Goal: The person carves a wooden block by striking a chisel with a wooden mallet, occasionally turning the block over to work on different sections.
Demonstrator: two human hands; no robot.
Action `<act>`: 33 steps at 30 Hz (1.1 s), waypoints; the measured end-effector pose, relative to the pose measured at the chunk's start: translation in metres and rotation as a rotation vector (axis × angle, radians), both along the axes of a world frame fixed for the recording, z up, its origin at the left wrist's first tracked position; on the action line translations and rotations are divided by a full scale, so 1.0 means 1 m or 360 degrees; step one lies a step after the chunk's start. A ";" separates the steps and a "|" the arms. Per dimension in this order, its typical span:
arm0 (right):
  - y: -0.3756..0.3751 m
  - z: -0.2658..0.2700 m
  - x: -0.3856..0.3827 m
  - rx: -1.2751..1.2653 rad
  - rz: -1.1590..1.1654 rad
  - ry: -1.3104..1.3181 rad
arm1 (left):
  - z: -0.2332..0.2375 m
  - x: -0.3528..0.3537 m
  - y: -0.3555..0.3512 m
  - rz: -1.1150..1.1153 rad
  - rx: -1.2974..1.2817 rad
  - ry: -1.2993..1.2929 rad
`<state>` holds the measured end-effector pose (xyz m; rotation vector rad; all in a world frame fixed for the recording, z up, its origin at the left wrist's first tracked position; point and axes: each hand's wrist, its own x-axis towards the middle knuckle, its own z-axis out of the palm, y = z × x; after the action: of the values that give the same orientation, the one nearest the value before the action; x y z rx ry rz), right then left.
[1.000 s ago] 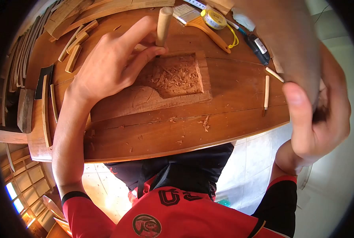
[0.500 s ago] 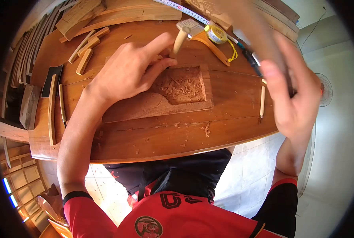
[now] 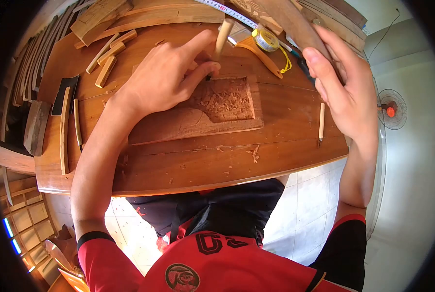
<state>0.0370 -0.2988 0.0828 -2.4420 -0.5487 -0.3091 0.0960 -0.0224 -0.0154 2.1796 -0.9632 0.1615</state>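
My left hand (image 3: 166, 78) is closed round a chisel with a pale wooden handle (image 3: 223, 38), held upright over the carved board. The chisel's lower end is mostly hidden by my fingers. The reddish-brown board (image 3: 193, 128) lies on the table and has a rectangular recess full of shavings (image 3: 227, 99). My right hand (image 3: 344, 85) grips a long brown wooden mallet (image 3: 295, 24), raised at the upper right, its far end slanting towards the top edge of the view.
A yellow tape measure (image 3: 266, 40) and a wide brush (image 3: 259, 54) lie behind the board. A thin tool (image 3: 321, 121) is at the table's right. Small wood pieces (image 3: 106, 71), a curved strip (image 3: 64, 131) and stacked boards are at the left. A fan (image 3: 391, 109) stands beyond.
My right hand and the wooden mallet have moved left, and the mallet is less blurred. The chisel handle has shifted slightly up and right with my left hand still round it.
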 end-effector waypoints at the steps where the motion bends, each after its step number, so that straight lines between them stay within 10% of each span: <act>1: 0.000 0.000 0.000 0.0073 -0.0032 0.0060 | 0.000 0.001 -0.001 0.0000 -0.0016 0.0028; 13: -0.006 -0.035 0.023 0.0209 0.0088 0.0067 | -0.002 0.011 -0.003 -0.0030 -0.0333 0.0588; 33: -0.007 -0.010 -0.016 -0.0058 0.0189 -0.0169 | -0.013 0.001 -0.008 0.0064 -0.0219 -0.0113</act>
<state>0.0208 -0.3054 0.0727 -2.4258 -0.7480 -0.3840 0.0970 -0.0303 -0.0286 2.0792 -0.9201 0.3175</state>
